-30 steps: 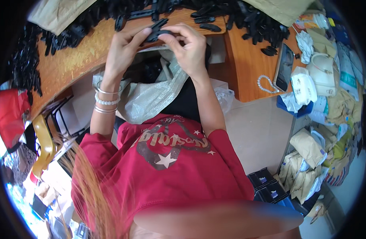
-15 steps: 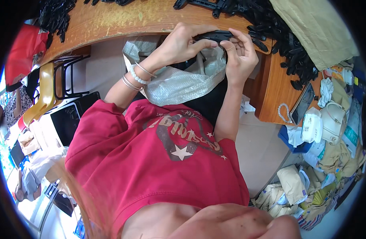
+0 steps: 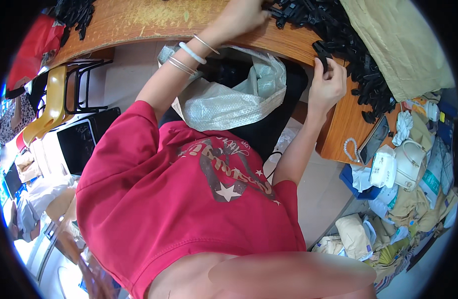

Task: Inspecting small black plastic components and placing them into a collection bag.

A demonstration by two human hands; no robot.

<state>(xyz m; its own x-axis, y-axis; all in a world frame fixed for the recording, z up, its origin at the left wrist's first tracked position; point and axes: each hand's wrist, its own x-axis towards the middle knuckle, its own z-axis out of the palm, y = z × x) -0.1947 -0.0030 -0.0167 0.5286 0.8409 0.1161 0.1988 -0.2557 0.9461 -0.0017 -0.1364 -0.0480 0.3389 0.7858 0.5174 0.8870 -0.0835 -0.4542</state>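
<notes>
My right hand (image 3: pixel 328 87) pinches a small black plastic part (image 3: pixel 320 50) between thumb and fingers, over the table's front edge. My left hand (image 3: pixel 243 19), with a bead bracelet and bangles on its wrist, reaches over the wooden table to the near end of a heap of black plastic parts (image 3: pixel 338 30). Its fingers are blurred and partly cut off at the upper edge, so whether they hold a part does not show. Below, on my lap, lies an open white woven sack (image 3: pixel 226 107) with dark items inside.
The worn wooden table (image 3: pixel 164 22) curves across the top. Another black pile (image 3: pixel 75 17) lies far left, near a red bag (image 3: pixel 32 50). At right are a brown paper sheet (image 3: pixel 401 45), a phone (image 3: pixel 373 141), a beaded bracelet (image 3: pixel 350 149) and a white handbag (image 3: pixel 411 162). A yellow chair (image 3: pixel 54 102) stands left.
Both hands were together on a black part above the sack. The left has moved up to the heap; the right has moved right, holding a black part.
</notes>
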